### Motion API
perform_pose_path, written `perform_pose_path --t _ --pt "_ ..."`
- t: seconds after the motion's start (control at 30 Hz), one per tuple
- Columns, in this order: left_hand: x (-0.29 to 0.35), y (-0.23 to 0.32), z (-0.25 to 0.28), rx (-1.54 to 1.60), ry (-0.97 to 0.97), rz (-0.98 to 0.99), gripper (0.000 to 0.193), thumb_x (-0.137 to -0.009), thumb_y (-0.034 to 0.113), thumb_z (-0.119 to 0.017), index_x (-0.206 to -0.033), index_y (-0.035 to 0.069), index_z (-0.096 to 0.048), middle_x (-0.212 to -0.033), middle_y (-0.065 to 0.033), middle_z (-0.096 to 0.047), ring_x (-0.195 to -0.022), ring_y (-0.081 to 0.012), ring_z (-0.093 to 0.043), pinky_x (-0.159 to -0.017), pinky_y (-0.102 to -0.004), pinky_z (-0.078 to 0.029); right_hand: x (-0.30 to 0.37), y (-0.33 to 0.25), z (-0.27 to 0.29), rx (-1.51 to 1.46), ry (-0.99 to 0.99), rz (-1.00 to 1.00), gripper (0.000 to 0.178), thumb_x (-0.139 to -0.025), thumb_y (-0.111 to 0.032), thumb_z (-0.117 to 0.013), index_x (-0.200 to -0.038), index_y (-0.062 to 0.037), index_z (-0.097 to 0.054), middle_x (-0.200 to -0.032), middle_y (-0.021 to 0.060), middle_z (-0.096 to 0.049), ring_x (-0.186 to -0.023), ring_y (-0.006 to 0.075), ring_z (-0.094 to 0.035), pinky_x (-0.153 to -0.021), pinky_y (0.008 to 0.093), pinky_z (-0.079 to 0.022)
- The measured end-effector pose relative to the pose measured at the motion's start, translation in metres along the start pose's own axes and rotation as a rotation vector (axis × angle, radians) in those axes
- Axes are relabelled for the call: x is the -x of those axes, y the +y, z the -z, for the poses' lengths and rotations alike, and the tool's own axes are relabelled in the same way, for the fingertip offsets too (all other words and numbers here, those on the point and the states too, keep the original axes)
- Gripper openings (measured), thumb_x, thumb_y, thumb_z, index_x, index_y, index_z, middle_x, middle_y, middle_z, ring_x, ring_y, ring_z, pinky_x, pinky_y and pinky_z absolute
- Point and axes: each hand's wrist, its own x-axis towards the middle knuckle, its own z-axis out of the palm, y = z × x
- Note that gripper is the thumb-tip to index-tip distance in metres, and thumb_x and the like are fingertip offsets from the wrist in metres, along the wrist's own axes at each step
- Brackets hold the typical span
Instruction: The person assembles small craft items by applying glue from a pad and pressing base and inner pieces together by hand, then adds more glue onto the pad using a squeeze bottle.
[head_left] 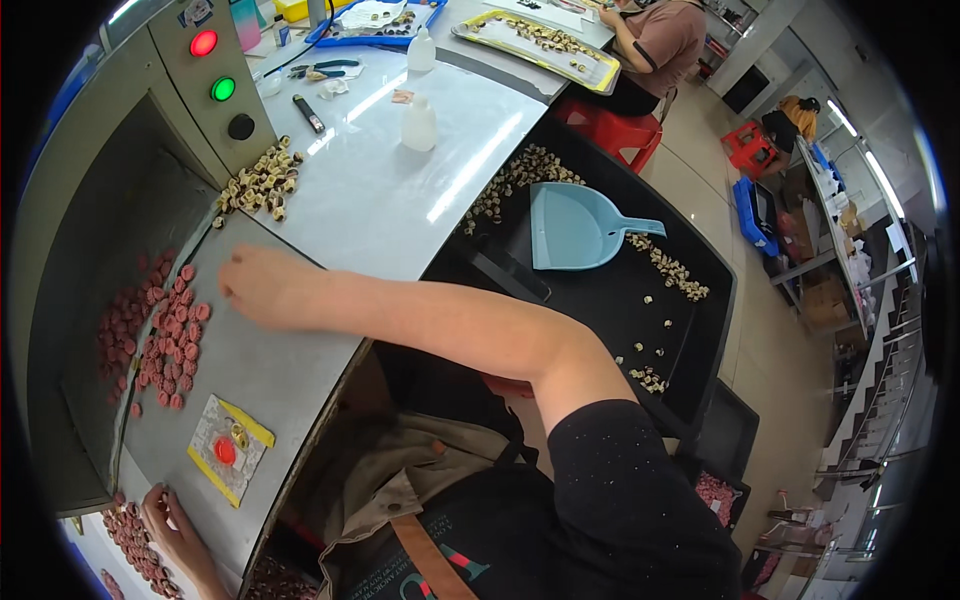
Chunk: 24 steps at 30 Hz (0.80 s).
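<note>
Free: grey table [285, 375] between right hand [265, 285] and yellow-edged pad [240, 470]; also white table [345, 205] between cream-brown pile [262, 182] and nearer white bottle [420, 128]. Blocking: machine housing [190, 85] walls off the left side; pink pieces [175, 345] spread across its opening; right forearm [430, 315] spans the middle, over the table edge. Left hand [175, 530] has little room, brownish pieces [135, 545] right beside it, housing's lower corner just above.

Two white squeeze bottles [419, 128], pliers [318, 71], distant red stool [746, 147]

Brt, w/ glare on tbl [345, 205]
</note>
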Motion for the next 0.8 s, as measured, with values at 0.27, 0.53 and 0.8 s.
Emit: perform_pose_path --t 0.27,0.53,0.8 --pt "-0.005 -0.031 0.023 -0.380 0.236 -0.075 0.036 -0.084 0.004 -0.062 -0.119 0.004 -0.056 -0.124 -0.0161 -0.055 -0.111 -0.0329 -0.055 -0.099 -0.0405 -0.039 0.034 -0.029 -0.019 0.055 -0.072 0.453 0.022 -0.080 -0.005 -0.056 -0.101 -0.0016 -0.058 -0.101 0.0140 -0.060 -0.100 0.0317 -0.055 -0.090 0.0410 -0.043" --pt "-0.053 0.058 -0.027 0.197 0.092 -0.170 0.032 -0.082 0.015 -0.065 -0.112 0.007 -0.057 -0.108 -0.0147 -0.055 -0.106 -0.0332 -0.051 -0.092 -0.0395 -0.042 0.052 -0.054 0.007 0.061 -0.098 0.232 0.021 -0.079 0.002 -0.061 -0.100 -0.0023 -0.060 -0.097 0.0116 -0.060 -0.092 0.0291 -0.057 -0.080 0.0348 -0.045" --pt "-0.071 0.049 -0.036 0.394 0.025 -0.214 0.022 -0.081 0.013 -0.065 -0.101 0.006 -0.059 -0.101 -0.0083 -0.057 -0.085 -0.0247 -0.058 -0.079 -0.0354 -0.048 0.040 -0.070 -0.010 0.037 -0.175 0.023 0.020 -0.079 -0.003 -0.067 -0.096 -0.0008 -0.058 -0.095 0.0104 -0.055 -0.081 0.0235 -0.057 -0.073 0.0314 -0.048"
